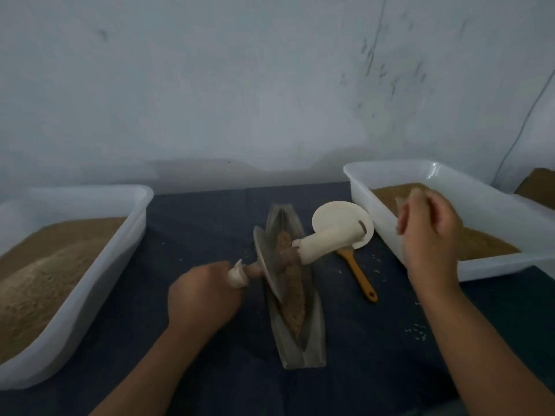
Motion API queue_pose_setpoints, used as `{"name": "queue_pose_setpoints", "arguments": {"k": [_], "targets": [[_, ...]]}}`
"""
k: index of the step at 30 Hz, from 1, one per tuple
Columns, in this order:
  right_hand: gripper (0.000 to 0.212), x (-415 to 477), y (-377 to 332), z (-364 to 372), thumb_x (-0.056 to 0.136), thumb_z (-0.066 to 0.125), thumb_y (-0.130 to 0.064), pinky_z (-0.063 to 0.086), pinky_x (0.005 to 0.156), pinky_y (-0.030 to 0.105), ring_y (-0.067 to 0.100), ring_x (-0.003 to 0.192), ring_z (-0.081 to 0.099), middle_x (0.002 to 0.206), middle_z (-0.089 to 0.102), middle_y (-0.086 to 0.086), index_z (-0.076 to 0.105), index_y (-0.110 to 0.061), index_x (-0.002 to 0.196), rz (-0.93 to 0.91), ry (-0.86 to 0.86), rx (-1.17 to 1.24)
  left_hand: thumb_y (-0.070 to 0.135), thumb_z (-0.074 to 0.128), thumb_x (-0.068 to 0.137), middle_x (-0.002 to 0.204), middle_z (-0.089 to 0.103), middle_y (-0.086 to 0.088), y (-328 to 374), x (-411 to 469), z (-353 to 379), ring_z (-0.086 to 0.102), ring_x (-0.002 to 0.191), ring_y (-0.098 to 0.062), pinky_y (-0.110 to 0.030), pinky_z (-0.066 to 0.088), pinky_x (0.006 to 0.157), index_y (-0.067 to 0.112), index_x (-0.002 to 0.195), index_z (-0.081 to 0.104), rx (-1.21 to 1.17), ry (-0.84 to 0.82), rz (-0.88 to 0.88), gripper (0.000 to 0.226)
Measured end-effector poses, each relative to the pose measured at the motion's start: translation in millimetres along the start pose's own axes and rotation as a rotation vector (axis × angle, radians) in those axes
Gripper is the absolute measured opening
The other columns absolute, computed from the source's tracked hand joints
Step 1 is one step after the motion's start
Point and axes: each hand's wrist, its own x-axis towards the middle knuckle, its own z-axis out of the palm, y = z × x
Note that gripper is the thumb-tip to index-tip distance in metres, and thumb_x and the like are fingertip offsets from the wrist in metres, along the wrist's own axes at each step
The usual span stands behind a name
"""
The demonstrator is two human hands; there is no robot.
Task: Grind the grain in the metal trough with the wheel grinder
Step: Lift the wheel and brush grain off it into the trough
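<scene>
While the left grip (204, 295) clenches the grinder's (267, 265) left handle, we see the wheel standing tilted in the trough (312, 334), on the grain (292, 283). Trough sits mid-bench (180, 235), long axis 12 to 6. Right grip (429, 232) hangs at 3 over the right tub's (390, 175) near wall, fingers curled. It's blurred, so we cannot tell if it holds anything. Left tub (120, 253) at 9. Orange-handled tool (359, 277) lies beside the trough at 3.

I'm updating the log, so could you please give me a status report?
Left hand grips grinder handle; right hand off it, over right tub. Wheel in trough, on grain. Yellow-handled tool beside trough, apart.
</scene>
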Motion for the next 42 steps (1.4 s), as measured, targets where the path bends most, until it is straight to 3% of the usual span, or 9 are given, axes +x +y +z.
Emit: {"name": "queue_pose_setpoints", "arguments": {"k": [3,5,11,15,19,22,25,36,42], "targets": [[0.026,-16.0,37.7,12.2,0.106,0.052,-0.047,0.055,0.063,0.043,0.014,0.066,0.058,0.077,0.06,-0.005,0.06,-0.025,0.094,-0.061,-0.198,-0.528,0.067,0.042,0.087,0.051,0.058,0.016,-9.6,4.4,1.3,0.055,0.047,-0.003,-0.024,0.041,0.047,0.036,0.067,0.063,-0.12,0.004,-0.113,0.042],[0.035,-23.2,53.1,23.2,0.103,0.059,-0.048,0.057,0.066,0.041,0.019,0.081,0.064,0.102,0.064,-0.002,0.054,-0.028,0.132,-0.193,-0.411,-0.895,0.064,0.047,0.08,0.054,0.061,0.017,-12.3,6.0,0.1,0.057,0.051,-0.003,-0.024,0.04,0.049,0.05,0.078,0.064,-0.197,-0.035,-0.18,0.023],[0.062,-22.1,62.6,34.4,0.106,0.042,-0.027,0.059,0.079,0.046,0.021,0.085,0.063,0.114,0.067,0.004,0.017,-0.051,0.158,-0.006,-0.887,-1.087,0.058,0.057,0.071,0.071,0.06,0.041,-15.4,7.1,-10.0,0.062,0.056,-0.008,-0.026,0.042,0.053,0.064,0.087,0.059,-0.372,-0.1,-0.263,0.018],[0.031,-12.9,57.6,22.1,0.11,0.041,-0.033,0.06,0.075,0.044,0.014,0.076,0.066,0.089,0.068,-0.006,0.058,-0.057,0.12,0.131,-0.748,-0.688,0.059,0.054,0.06,0.069,0.065,0.03,-12.2,7.5,-13.0,0.064,0.057,-0.009,-0.028,0.043,0.053,0.059,0.085,0.062,-0.473,-0.124,-0.291,0.026],[0.038,-4.8,34.5,18.2,0.113,0.043,-0.023,0.058,0.074,0.032,0.005,0.094,0.071,0.107,0.076,-0.02,0.069,-0.05,0.114,0.088,-0.704,-0.197,0.055,0.059,0.058,0.064,0.068,0.019,-10.4,7.6,-9.7,0.065,0.057,-0.011,-0.029,0.045,0.053,0.05,0.079,0.066,-0.524,-0.174,-0.311,0.023],[0.007,-1.6,23.2,32.2,0.103,0.065,-0.039,0.054,0.069,0.025,0.007,0.083,0.07,0.096,0.075,-0.016,0.07,-0.036,0.103,-0.182,-0.527,-0.295,0.053,0.061,0.061,0.062,0.067,0.012,-9.9,6.9,-6.8,0.064,0.056,-0.013,-0.031,0.048,0.054,0.042,0.076,0.067,-0.541,-0.199,-0.325,0.019],[0.033,-2.8,13.4,57.4,0.11,0.05,-0.042,0.043,0.057,0.018,0.005,0.069,0.063,0.075,0.066,-0.016,0.068,-0.025,0.088,-0.28,-0.334,-0.264,0.052,0.06,0.061,0.061,0.067,0.013,-8.7,6.8,-6.4,0.062,0.055,-0.01,-0.029,0.046,0.054,0.041,0.076,0.067,-0.542,-0.206,-0.327,0.019],[0.034,-3.6,24.2,112.7,0.111,0.047,-0.043,0.042,0.06,0.034,0.008,0.067,0.06,0.074,0.062,-0.001,0.053,-0.025,0.083,-0.102,-0.771,-0.406,0.044,0.064,0.062,0.057,0.063,0.008,-12.0,10.4,-12.7,0.056,0.05,-0.008,-0.033,0.047,0.054,0.041,0.075,0.067,-0.651,-0.215,-0.408,0.014],[0.034,9.0,15.5,107.2,0.11,0.05,-0.04,0.043,0.055,0.033,0.008,0.063,0.059,0.066,0.058,-0.004,0.053,-0.023,0.081,-0.225,-0.507,-0.34,0.041,0.065,0.061,0.05,0.056,0.008,-9.9,10.5,-14.4,0.048,0.042,-0.003,-0.032,0.042,0.051,0.038,0.067,0.066,-0.706,-0.22,-0.439,0.007]]}}
